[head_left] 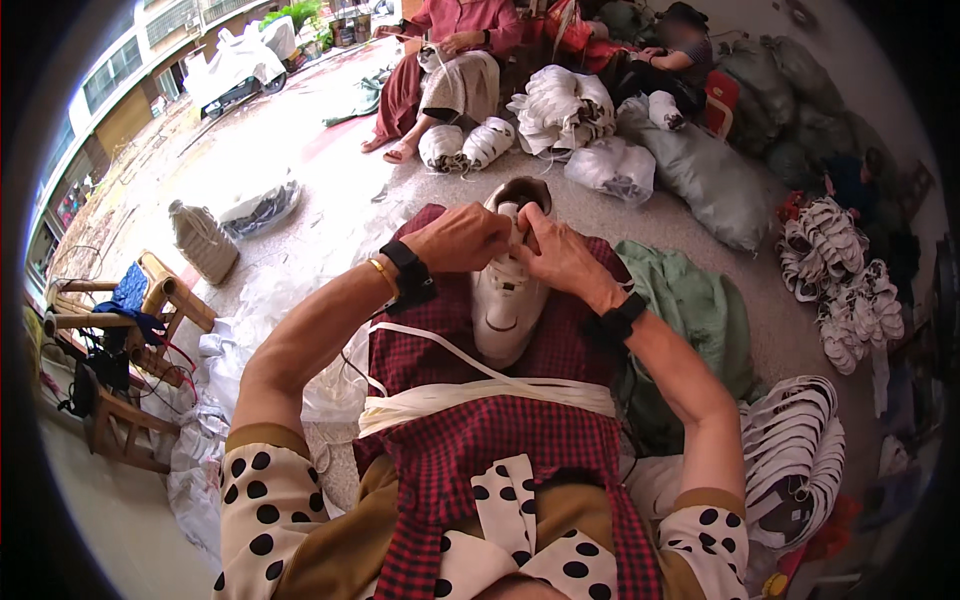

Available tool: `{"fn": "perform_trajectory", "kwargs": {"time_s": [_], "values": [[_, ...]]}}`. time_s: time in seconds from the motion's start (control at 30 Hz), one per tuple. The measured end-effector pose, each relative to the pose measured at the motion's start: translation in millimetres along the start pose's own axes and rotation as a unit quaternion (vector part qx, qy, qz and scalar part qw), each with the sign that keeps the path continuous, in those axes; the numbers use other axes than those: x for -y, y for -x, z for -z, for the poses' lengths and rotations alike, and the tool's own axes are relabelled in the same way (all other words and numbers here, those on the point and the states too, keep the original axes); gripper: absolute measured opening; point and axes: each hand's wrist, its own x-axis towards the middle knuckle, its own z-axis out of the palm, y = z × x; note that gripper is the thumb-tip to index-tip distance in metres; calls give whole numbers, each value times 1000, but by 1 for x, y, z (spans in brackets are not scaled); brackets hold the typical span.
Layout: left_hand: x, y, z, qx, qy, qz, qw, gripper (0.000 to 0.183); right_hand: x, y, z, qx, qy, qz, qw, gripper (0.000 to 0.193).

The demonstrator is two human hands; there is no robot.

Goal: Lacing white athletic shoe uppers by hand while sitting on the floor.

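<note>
A white shoe lies on my lap, toe toward me and its opening away from me. My left hand is closed at the left of the shoe's tongue, fingertips pinched together; whatever they pinch is hidden. From the right, my right hand grips the shoe beside the tongue, with thumb and fingers bent close to the eyelets. Across my lap runs a bundle of flat white shoelaces, over a red-and-black checked apron. One loose lace curves up from it on the left.
Green cloth lies to my right, near stacked white shoe parts. Bundles of white shoe parts and a grey sack lie ahead. A person sits beyond. Bamboo chair and plastic sheeting are left.
</note>
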Motion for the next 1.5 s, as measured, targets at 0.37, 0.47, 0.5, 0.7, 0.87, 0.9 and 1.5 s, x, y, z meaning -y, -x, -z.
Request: {"fn": "perform_trajectory", "kwargs": {"time_s": [0.37,0.47,0.5,0.7,0.87,0.9,1.5], "values": [[2,15,-19,-106,127,108,980,18,6,1,-7,-12,-6,-72,997,25],[0,16,-20,-119,165,151,967,23,2,26,2,-17,-82,-112,990,24],[0,19,-19,-110,155,164,968,24,4,37,1,-17,-75,-89,993,22],[-3,39,-1,-105,111,108,982,25,5,39,7,35,17,-134,990,32],[3,32,2,-74,88,147,983,24,1,27,15,-14,24,-50,998,37],[5,31,1,-77,101,159,979,24,0,29,14,-40,74,-11,996,36],[44,77,3,-127,-125,-23,984,9,-39,57,66,73,-26,-255,964,37]]}}
